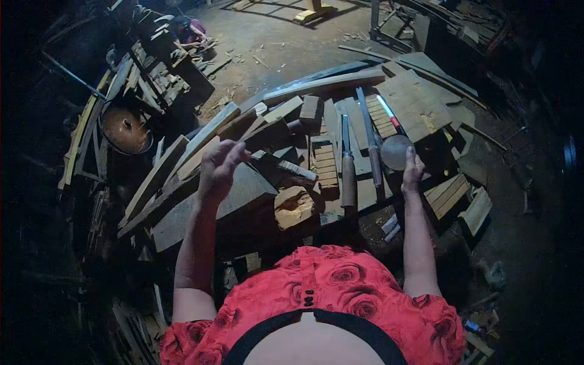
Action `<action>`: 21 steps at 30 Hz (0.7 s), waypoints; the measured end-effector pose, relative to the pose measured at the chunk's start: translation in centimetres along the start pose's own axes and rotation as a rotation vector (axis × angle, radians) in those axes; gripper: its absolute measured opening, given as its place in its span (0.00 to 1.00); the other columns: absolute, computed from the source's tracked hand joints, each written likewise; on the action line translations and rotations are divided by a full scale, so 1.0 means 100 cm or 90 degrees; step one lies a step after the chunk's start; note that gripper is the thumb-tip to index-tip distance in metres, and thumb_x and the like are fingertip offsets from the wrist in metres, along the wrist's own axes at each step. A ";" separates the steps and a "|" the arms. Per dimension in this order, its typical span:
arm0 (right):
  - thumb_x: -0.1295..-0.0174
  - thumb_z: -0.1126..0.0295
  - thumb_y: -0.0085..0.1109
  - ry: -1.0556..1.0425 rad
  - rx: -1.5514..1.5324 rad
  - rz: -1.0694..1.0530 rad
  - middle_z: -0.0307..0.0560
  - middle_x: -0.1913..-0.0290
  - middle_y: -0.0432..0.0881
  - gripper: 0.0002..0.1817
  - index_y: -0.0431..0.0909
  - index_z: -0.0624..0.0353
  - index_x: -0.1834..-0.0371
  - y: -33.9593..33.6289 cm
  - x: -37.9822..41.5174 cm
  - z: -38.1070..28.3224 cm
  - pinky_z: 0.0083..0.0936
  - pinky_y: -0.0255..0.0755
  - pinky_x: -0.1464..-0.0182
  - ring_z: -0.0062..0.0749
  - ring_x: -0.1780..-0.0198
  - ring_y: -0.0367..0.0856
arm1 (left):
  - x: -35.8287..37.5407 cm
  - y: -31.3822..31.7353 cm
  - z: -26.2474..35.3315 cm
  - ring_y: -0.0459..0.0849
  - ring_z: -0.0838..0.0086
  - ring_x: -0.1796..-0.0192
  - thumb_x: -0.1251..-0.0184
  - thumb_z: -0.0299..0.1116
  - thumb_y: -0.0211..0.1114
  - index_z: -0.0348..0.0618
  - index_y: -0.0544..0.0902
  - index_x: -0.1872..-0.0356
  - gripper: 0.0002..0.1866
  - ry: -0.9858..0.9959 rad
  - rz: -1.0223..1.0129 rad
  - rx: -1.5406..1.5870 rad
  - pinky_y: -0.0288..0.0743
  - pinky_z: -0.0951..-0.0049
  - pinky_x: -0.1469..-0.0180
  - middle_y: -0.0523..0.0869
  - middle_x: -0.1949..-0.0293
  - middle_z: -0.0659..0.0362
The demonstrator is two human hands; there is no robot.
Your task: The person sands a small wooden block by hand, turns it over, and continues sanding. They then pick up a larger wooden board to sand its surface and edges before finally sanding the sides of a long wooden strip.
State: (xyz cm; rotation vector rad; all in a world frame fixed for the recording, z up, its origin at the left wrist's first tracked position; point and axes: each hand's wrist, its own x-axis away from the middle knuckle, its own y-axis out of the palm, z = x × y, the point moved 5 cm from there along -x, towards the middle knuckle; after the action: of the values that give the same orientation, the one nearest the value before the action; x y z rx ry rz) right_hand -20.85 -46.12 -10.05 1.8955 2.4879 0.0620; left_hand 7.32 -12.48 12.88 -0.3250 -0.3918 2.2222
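My left hand (220,169) is raised over the left part of the wood-covered work surface, its fingers loosely bent and apart, with nothing visible in it. Below it lies a wide wooden board (228,191). My right hand (413,172) grips a round, flat-faced grey disc (396,152) by its right edge. Just left of the disc lie a long chisel (373,155) and a second chisel (348,176), both with wooden handles nearest me. A slim red tool with a bright tip (390,113) lies behind the disc. A rough, carved wood block (294,207) sits between my arms.
Long planks (325,84) line the far edge of the work surface. A grooved wooden piece (326,165) and a broad flat board (417,100) lie among them. At left stands a round brown pan (126,129). A person (191,31) crouches far left near scrap wood.
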 end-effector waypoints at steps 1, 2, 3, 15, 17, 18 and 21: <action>0.34 0.51 0.50 0.004 0.004 0.004 0.46 0.55 0.80 0.25 0.76 0.66 0.50 0.001 0.002 0.000 0.27 0.67 0.49 0.28 0.54 0.76 | 0.011 0.016 0.028 0.81 0.73 0.62 0.37 0.31 0.59 0.37 0.78 0.60 0.09 0.052 0.036 0.112 0.73 0.72 0.55 0.81 0.65 0.57; 0.34 0.51 0.50 -0.021 0.047 0.000 0.46 0.55 0.80 0.25 0.76 0.66 0.51 0.003 0.006 -0.005 0.27 0.68 0.50 0.28 0.55 0.76 | 0.020 0.027 0.046 0.81 0.73 0.62 0.37 0.31 0.59 0.37 0.78 0.60 0.09 0.048 0.032 0.114 0.73 0.72 0.55 0.81 0.65 0.57; 0.34 0.51 0.50 -0.047 0.089 -0.006 0.47 0.56 0.80 0.26 0.76 0.67 0.51 0.005 0.008 -0.008 0.26 0.69 0.51 0.28 0.55 0.77 | 0.029 0.039 0.065 0.81 0.71 0.63 0.38 0.30 0.60 0.37 0.78 0.59 0.09 0.082 -0.012 0.056 0.73 0.73 0.56 0.81 0.66 0.56; 0.36 0.49 0.51 -0.094 0.140 0.033 0.48 0.62 0.82 0.26 0.79 0.66 0.60 0.008 0.020 -0.025 0.27 0.71 0.55 0.30 0.60 0.79 | 0.103 0.105 0.200 0.83 0.58 0.68 0.46 0.51 0.67 0.64 0.74 0.45 0.26 0.772 -0.188 0.295 0.75 0.58 0.68 0.80 0.60 0.41; 0.36 0.49 0.51 -0.099 0.126 0.038 0.48 0.62 0.82 0.26 0.79 0.66 0.61 0.007 0.022 -0.028 0.27 0.71 0.56 0.30 0.60 0.79 | 0.105 0.110 0.201 0.83 0.59 0.69 0.44 0.51 0.66 0.66 0.76 0.48 0.21 0.798 -0.221 0.287 0.76 0.60 0.68 0.81 0.62 0.41; 0.36 0.49 0.51 -0.096 0.099 0.023 0.49 0.63 0.82 0.26 0.78 0.67 0.61 0.007 0.020 -0.024 0.28 0.71 0.56 0.30 0.61 0.79 | 0.105 0.113 0.205 0.83 0.59 0.70 0.44 0.51 0.66 0.65 0.78 0.50 0.19 0.808 -0.183 0.290 0.75 0.62 0.70 0.81 0.64 0.42; 0.36 0.49 0.52 -0.128 0.078 0.020 0.50 0.65 0.82 0.26 0.78 0.68 0.62 0.008 0.018 -0.018 0.28 0.71 0.57 0.30 0.62 0.79 | 0.103 0.119 0.209 0.83 0.60 0.72 0.44 0.51 0.66 0.64 0.80 0.55 0.16 0.846 -0.149 0.300 0.75 0.65 0.72 0.82 0.66 0.44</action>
State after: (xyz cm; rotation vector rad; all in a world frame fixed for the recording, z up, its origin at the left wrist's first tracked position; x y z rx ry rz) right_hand -20.60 -44.20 -8.18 1.8795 2.3784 -0.2722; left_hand -14.93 -15.11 26.44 -1.2639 0.7489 1.3804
